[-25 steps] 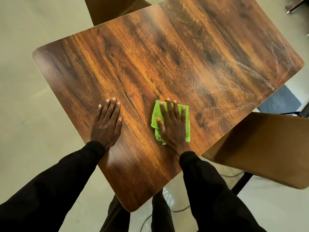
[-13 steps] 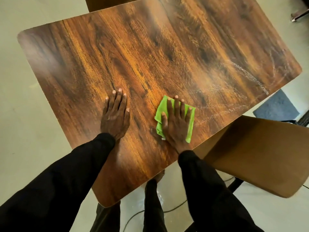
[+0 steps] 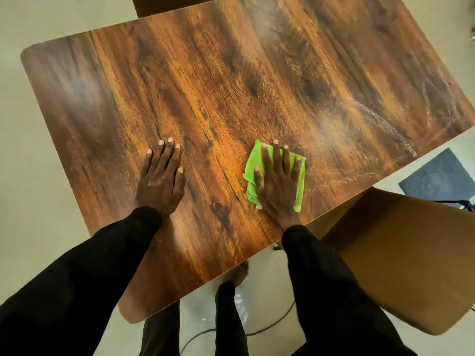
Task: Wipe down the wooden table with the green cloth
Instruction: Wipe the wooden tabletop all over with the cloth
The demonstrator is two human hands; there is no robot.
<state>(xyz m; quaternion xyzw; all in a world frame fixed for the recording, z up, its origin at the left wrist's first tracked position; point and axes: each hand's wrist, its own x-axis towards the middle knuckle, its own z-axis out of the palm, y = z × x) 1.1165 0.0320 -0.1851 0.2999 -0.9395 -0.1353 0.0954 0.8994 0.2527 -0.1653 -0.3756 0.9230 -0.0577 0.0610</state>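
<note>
Nearest to me, I am seeing black trouser legs and a foot (image 3: pixel 237 276) standing on the pale floor (image 3: pixel 38 201), with a thin cable (image 3: pixel 270 327) lying beside them. A tan chair (image 3: pixel 401 253) is standing just beside the table's right edge. Two black sleeves are reaching onto the table (image 3: pixel 231 86). The left hand (image 3: pixel 160 179) is lying flat on bare wood near the close edge, fingers straight, gripping nothing. The right hand (image 3: pixel 279 186) is pressing flat on the green cloth (image 3: pixel 250 165), fingers straight and slightly spread, not curled round it. The cloth is sitting folded under the palm, near the close right edge. The tabletop is showing dark brown and orange grain with a soft sheen. Farther right, whitish streaks (image 3: pixel 385 124) are running across the wood. A second chair (image 3: pixel 164 6) is peeking past the far edge, and a dark grey mat (image 3: pixel 437 176) is lying on the floor to the right.
</note>
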